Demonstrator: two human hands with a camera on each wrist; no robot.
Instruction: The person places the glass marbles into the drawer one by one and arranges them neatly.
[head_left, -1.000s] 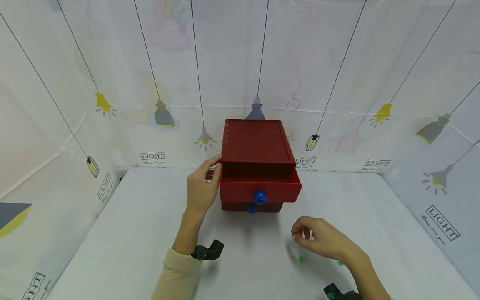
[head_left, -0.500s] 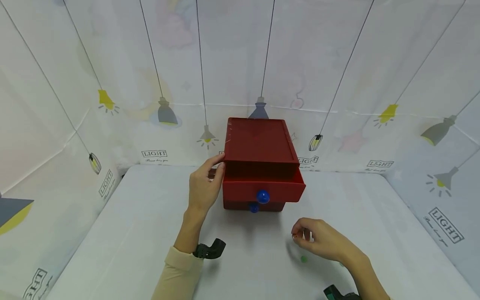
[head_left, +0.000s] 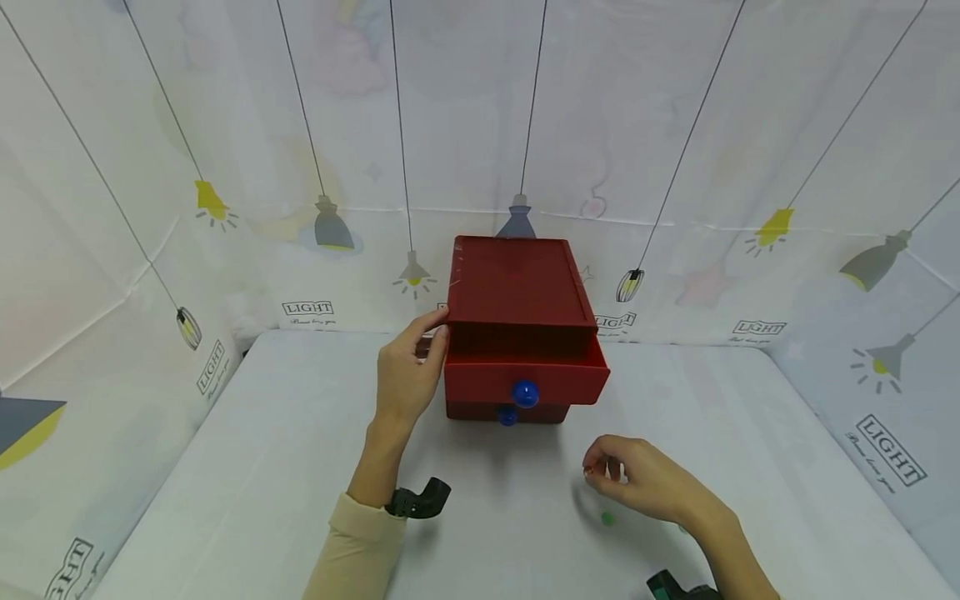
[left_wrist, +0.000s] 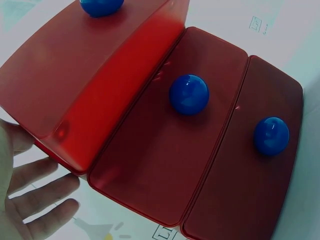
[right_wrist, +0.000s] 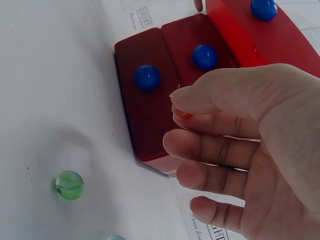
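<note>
Left hand [head_left: 406, 379] steadies the red drawer box [head_left: 517, 287], fingers flat; right hand [head_left: 651, 483] pinches a small orange marble [right_wrist: 183, 115], likely hard, slick, prone to rolling, best pinched across its middle.
</note>
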